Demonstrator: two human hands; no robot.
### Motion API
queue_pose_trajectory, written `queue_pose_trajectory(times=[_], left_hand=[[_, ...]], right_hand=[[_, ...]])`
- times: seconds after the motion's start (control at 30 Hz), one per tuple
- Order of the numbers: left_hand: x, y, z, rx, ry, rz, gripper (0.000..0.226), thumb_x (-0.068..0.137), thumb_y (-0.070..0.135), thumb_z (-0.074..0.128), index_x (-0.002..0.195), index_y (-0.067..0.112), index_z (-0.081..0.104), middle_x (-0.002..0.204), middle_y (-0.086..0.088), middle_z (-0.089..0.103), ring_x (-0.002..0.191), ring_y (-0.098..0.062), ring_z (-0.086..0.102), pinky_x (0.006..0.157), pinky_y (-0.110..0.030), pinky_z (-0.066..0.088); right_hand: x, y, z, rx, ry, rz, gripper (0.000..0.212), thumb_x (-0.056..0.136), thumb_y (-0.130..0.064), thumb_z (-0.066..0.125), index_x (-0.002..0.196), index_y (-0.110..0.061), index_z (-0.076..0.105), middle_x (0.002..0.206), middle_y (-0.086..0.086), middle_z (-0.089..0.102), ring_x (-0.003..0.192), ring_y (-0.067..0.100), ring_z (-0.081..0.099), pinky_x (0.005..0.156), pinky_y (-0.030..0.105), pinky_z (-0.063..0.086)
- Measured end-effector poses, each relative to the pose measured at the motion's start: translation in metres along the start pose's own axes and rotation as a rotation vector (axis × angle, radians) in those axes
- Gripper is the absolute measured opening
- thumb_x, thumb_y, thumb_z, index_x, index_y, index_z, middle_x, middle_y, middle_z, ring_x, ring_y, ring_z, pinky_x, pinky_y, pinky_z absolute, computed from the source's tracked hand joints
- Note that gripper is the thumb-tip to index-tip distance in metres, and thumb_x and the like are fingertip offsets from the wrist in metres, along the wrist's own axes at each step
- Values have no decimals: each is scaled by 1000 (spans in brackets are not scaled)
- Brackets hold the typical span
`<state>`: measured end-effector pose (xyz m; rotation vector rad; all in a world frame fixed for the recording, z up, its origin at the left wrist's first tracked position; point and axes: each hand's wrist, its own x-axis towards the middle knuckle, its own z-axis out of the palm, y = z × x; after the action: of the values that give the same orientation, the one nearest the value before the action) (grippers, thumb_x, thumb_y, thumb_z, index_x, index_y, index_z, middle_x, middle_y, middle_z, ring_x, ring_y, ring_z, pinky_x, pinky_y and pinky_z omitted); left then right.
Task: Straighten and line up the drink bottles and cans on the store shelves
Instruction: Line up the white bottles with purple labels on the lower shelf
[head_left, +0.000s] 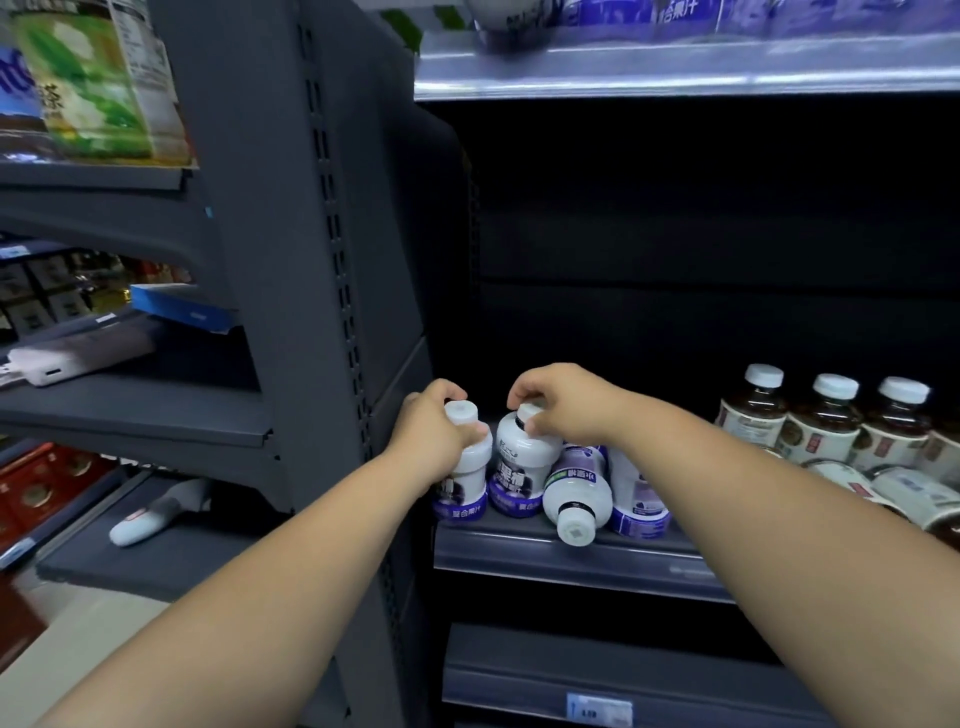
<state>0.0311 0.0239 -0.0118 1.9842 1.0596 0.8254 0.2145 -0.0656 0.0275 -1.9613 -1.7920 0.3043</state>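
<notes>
We wrap left hand round left bottle; right hand pinches next cap. Toppled bottle lies just right, neck toward us.

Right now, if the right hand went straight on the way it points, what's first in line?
Probably the cap of the leftmost bottle, which the left hand grips. The right hand, pinching the second bottle's cap, points leftward at it. Depth is unclear.

Our left hand grips the leftmost white bottle by its neck; our right hand pinches the second white bottle by its cap. A toppled bottle lies just beside it on the shelf.
</notes>
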Motion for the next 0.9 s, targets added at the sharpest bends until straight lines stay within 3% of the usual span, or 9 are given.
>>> queue_pose_trajectory(times=[0.13,0.2,0.37,0.53,0.63,0.73,0.9], left_hand=[[0,-5,2,-78,-72,7,46,90,16,64,133,29,54,132,-2,51,111,-18,55,95,-32,46],[-1,-7,2,-101,-105,2,48,94,11,58,138,30,51,133,-1,53,113,-18,54,91,-27,43],[2,-4,4,-13,-42,9,39,91,17,64,128,27,55,124,-2,55,103,-18,56,80,-27,43],[3,-6,4,31,7,-14,46,91,22,62,135,30,50,133,-4,52,108,-21,56,77,-26,43],[3,-9,3,24,-25,2,46,95,19,56,139,33,48,138,-3,49,107,-19,55,64,-21,42],[2,-10,2,50,1,10,38,93,24,61,130,31,53,128,-3,51,99,-18,56,62,-21,41],[2,-9,2,80,5,18,33,92,26,63,124,28,53,121,-4,49,93,-17,56,60,-22,41]], right_hand=[[-3,6,-2,108,8,4,48,78,-8,81,120,-25,65,109,-18,62,99,-5,56,84,10,41],[-1,6,2,92,13,8,45,82,-14,79,122,-25,64,111,-14,63,97,-1,57,84,13,43],[2,4,10,161,106,33,18,86,-16,74,100,-25,65,106,-6,66,97,14,63,92,38,53],[-1,-3,0,242,-83,-20,33,87,-1,68,105,-28,62,113,-7,66,107,11,63,92,29,53],[-2,-6,7,181,-31,-4,42,86,-22,74,123,-32,57,115,-9,61,102,7,60,85,24,49],[-2,-4,12,119,56,44,34,84,-32,76,112,-31,57,104,-7,61,90,13,60,73,26,49],[-4,-2,8,151,-30,25,27,82,-30,77,97,-34,54,100,-2,66,86,16,62,77,35,54]])
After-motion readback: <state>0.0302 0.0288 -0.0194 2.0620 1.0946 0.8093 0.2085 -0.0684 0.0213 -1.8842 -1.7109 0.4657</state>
